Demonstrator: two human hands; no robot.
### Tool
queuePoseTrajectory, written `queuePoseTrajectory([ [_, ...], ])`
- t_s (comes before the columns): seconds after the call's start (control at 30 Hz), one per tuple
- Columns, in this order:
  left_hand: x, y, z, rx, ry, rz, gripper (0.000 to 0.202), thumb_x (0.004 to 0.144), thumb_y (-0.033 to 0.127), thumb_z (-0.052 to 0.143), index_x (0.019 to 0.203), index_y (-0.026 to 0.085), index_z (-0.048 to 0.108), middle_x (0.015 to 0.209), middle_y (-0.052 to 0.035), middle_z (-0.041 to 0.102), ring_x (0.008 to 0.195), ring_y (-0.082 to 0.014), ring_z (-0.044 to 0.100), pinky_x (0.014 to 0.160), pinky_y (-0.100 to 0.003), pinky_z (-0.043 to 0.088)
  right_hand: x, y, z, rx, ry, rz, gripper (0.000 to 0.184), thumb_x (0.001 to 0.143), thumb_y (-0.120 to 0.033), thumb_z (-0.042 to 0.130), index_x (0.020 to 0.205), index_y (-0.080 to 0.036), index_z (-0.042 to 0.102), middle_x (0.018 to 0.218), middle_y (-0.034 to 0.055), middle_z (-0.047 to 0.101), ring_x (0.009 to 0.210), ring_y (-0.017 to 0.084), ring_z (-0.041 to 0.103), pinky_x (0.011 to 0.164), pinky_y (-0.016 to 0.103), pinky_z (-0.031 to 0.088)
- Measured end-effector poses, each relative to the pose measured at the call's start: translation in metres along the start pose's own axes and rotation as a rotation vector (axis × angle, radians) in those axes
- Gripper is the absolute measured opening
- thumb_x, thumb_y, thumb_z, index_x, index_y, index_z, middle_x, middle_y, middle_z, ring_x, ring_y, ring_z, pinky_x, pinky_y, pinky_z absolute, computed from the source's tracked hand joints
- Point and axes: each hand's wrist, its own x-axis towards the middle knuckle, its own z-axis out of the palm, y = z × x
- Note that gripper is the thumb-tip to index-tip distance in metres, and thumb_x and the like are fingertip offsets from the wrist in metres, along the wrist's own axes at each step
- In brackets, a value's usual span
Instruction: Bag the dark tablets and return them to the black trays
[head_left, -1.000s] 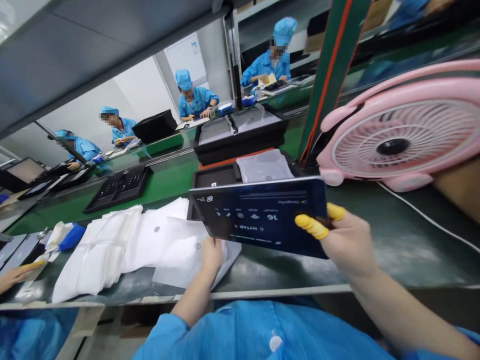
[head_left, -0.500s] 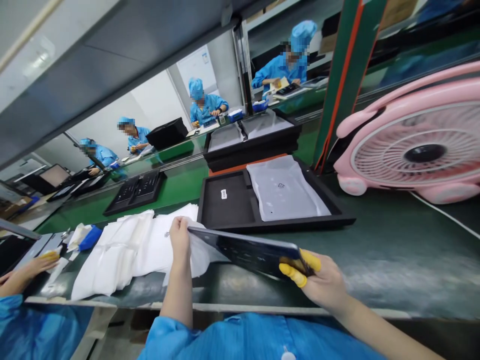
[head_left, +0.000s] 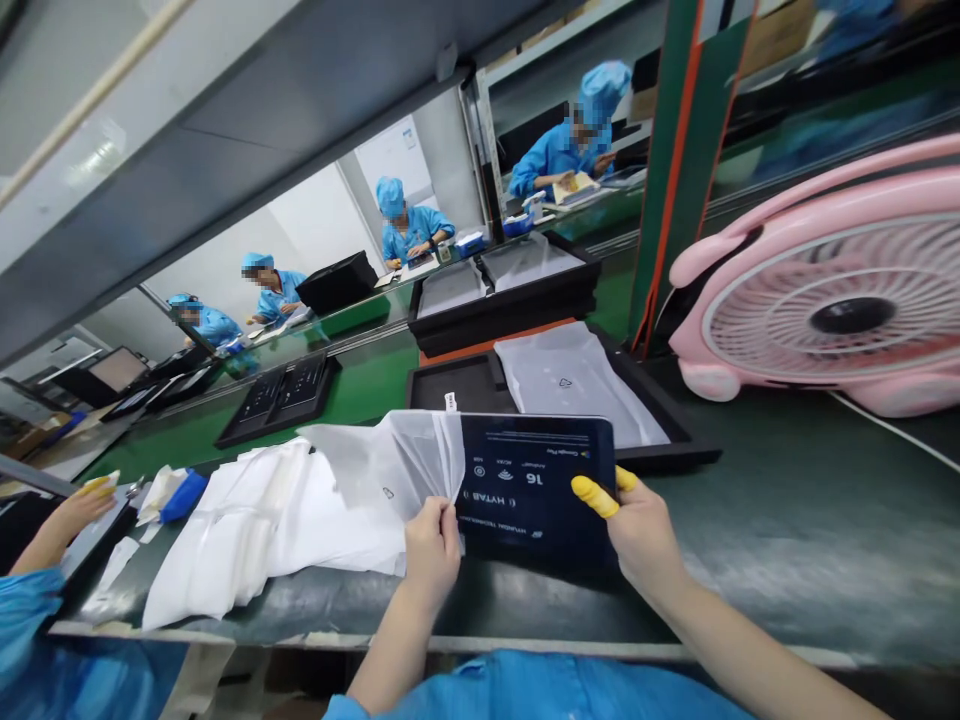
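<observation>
A dark tablet [head_left: 532,490] with upside-down white print is tilted up in front of me, its left end inside a translucent white sleeve [head_left: 405,455]. My right hand [head_left: 637,520], wearing yellow finger cots, grips the tablet's right end between thumb and fingers. My left hand [head_left: 433,550] is closed on the sleeve's gathered mouth at the tablet's lower edge. To the left lies a fanned pile of white sleeves [head_left: 247,520]. Behind the tablet is a black foam tray [head_left: 679,455] with a sleeved flat item [head_left: 574,385] in its right compartment; the tablet partly hides the left one.
A pink fan [head_left: 840,310] stands at the right. More stacked black trays [head_left: 510,300] and a tray with dark tablets [head_left: 281,400] stand farther back. A co-worker's hand [head_left: 82,510] is at the far left, near a blue item [head_left: 184,495]. Several people sit opposite.
The tablet has turned from nearly edge-on to show its printed face. The sleeve now covers its left end, and my left hand has moved right and down along it.
</observation>
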Motion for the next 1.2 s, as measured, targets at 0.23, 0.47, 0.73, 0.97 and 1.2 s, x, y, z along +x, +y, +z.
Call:
queuePoseTrajectory([
  [0.23, 0.058, 0.025, -0.005, -0.050, -0.119, 0.168, 0.021, 0.084, 0.018, 0.035, 0.066, 0.018, 0.046, 0.054, 0.0017, 0.047, 0.049, -0.0095, 0.046, 0.051, -0.020, 0.035, -0.009, 0.010, 0.029, -0.014, -0.174, -0.039, 0.044, 0.047, -0.046, 0.072, 0.076, -0.015, 0.062, 0.072, 0.0052, 0.066, 0.069, 0.021, 0.059, 0.070, 0.035, 0.048],
  [0.47, 0.044, 0.058, 0.013, -0.212, -0.592, 0.267, 0.017, 0.081, 0.017, 0.039, 0.067, 0.018, 0.049, 0.059, 0.0003, 0.053, 0.055, -0.0117, 0.049, 0.054, -0.021, 0.037, -0.013, 0.015, 0.052, 0.016, -0.243, -0.039, 0.028, 0.054, -0.044, 0.063, 0.056, -0.017, 0.054, 0.058, 0.0024, 0.060, 0.061, 0.019, 0.054, 0.063, 0.032, 0.047],
  [0.73, 0.090, 0.023, -0.054, -0.120, -0.199, 0.102, 0.032, 0.069, 0.036, 0.061, 0.094, 0.017, 0.057, 0.092, -0.0088, 0.062, 0.089, -0.0221, 0.057, 0.078, -0.032, 0.044, -0.008, -0.020, 0.047, -0.020, -0.544, -0.173, 0.024, 0.057, -0.037, 0.068, 0.065, -0.015, 0.059, 0.059, -0.0009, 0.057, 0.058, 0.014, 0.053, 0.057, 0.026, 0.045],
  [0.97, 0.085, 0.006, -0.063, -0.357, -0.327, -0.265, 0.012, 0.060, 0.026, 0.064, 0.064, 0.015, 0.064, 0.062, -0.0019, 0.064, 0.062, -0.0176, 0.058, 0.058, -0.024, 0.044, 0.026, -0.111, 0.022, -0.435, -0.912, -0.424, 0.037, 0.072, -0.044, 0.057, 0.090, -0.014, 0.063, 0.079, 0.0026, 0.064, 0.070, 0.014, 0.057, 0.065, 0.023, 0.045],
  [1.2, 0.050, -0.019, -0.028, -0.667, 0.113, -0.618, 0.037, 0.051, 0.035, 0.073, 0.077, 0.011, 0.067, 0.074, -0.0067, 0.068, 0.070, -0.0210, 0.061, 0.064, -0.029, 0.047, 0.053, -0.127, 0.006, -0.780, -0.960, -0.477, 0.031, 0.061, -0.040, 0.067, 0.081, -0.016, 0.065, 0.077, 0.0031, 0.066, 0.072, 0.017, 0.059, 0.069, 0.027, 0.045],
])
